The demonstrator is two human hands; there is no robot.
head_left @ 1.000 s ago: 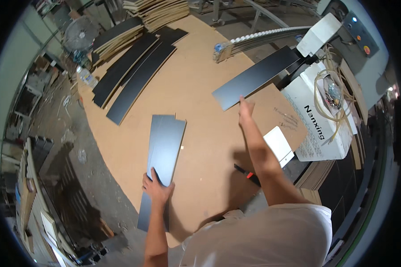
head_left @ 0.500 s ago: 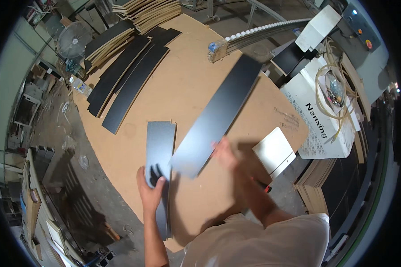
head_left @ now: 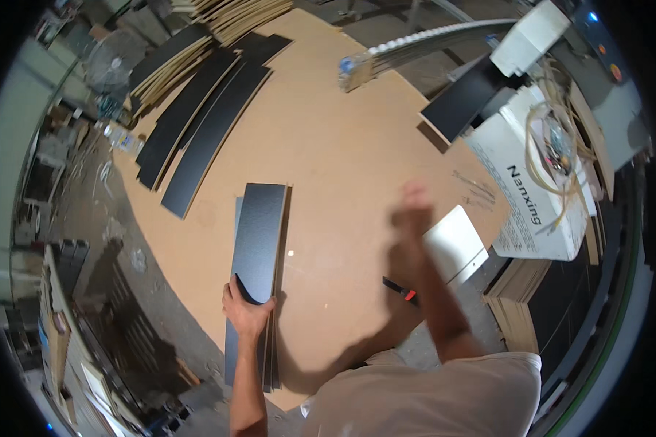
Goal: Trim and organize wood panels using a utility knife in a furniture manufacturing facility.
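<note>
A small stack of long dark laminate boards stands in front of me, its top board (head_left: 259,233) slightly askew over the ones below. My left hand (head_left: 249,312) spans the near part of that board, thumb at its right edge and fingers at its left. My right hand (head_left: 415,197) hovers over the right side of the tan table (head_left: 342,160), away from the boards and near a white square panel (head_left: 455,246). Motion blurs its fingers; no board is in it. A black-and-red hand tool (head_left: 401,290) lies beside my right forearm.
Curved dark boards (head_left: 215,142) lie at the far left, near a plastic bottle (head_left: 120,136). Another dark board (head_left: 463,102) juts over the table's far right edge. A white carton (head_left: 536,182) with coiled tubing stands right; a roller conveyor (head_left: 430,40) extends behind.
The board my right hand held now appears on the stack under my left hand. My right hand has let go and moved right and away from me. The black-and-red tool is now uncovered.
</note>
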